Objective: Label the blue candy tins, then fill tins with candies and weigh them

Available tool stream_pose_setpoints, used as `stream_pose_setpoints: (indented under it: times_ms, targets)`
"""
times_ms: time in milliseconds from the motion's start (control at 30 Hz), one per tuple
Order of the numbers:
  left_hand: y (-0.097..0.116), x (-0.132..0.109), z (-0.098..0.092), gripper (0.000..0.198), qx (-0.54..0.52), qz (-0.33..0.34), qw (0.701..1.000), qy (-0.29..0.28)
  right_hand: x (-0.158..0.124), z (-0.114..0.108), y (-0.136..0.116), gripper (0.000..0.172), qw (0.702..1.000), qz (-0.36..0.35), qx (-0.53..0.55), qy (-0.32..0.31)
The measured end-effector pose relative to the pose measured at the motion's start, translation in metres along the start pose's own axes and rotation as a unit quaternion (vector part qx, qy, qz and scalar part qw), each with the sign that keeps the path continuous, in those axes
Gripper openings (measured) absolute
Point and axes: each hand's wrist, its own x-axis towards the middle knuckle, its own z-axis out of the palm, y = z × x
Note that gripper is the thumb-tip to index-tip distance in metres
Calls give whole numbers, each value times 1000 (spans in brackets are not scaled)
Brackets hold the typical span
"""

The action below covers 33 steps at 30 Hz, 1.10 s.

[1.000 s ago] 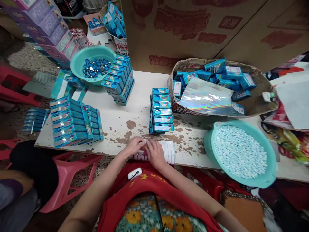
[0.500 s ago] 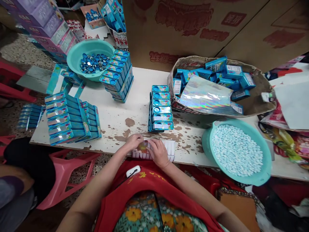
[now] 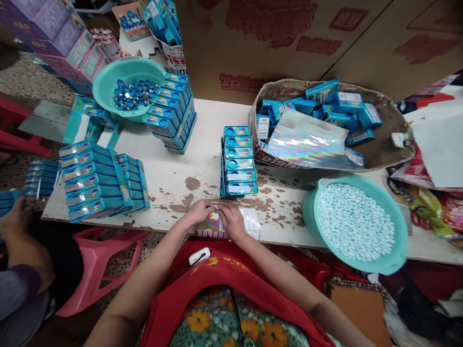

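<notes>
While both hands meet close to the near edge of the worn white table (image 3: pixel 213 115), a low, white-sided pack (image 3: pixel 211 223) with a shiny, iridescent patch on its upper face lies directly beneath them. The left hand (image 3: pixel 199 212) is at the pack's left upper corner, its fingers drawn narrowly together at the far side; whether anything is pinched between them cannot be determined. The right hand (image 3: pixel 232 221) lies across the middle of the pack, fingers bent and directed toward the left hand's fingertips, the two sets nearly touching; its grip, likewise, cannot be confirmed. The iridescent part shows between the hands, and the white-ribbed end extends out to the right of the right hand. Just beyond the pack stands a row of blue tins (image 3: pixel 240 163), apart from both hands. Well to the right is a turquoise tub (image 3: pixel 311 217) filled with pale blue pieces (image 3: pixel 354 221); behind it sits a torn carton (image 3: pixel 392 130) containing blue boxes (image 3: pixel 349 102). Well to the left, blue stacks (image 3: pixel 96 180) are positioned, and a co-worker's hand (image 3: pixel 16 214) appears at the picture's left margin.
</notes>
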Motion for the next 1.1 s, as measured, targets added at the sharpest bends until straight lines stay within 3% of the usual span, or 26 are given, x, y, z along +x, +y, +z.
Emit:
stream_pose_setpoints:
  times_ms: [167,333,733,1100]
  targets:
    - [1,2,-4,27,-19,-10,1000,-23,-11,-1,-2,37,989,-65,-106,-76]
    - [-2,6,0,25,-49,-31,998,-19,-24,-1,-3,52,980,-88,-147,-100]
    - [-2,7,-1,24,-159,-49,985,-34,-25,5,-13,53,987,-7,-127,-93]
    - [-6,7,4,20,-280,-74,956,-38,-37,-3,-7,54,980,-66,-151,-112]
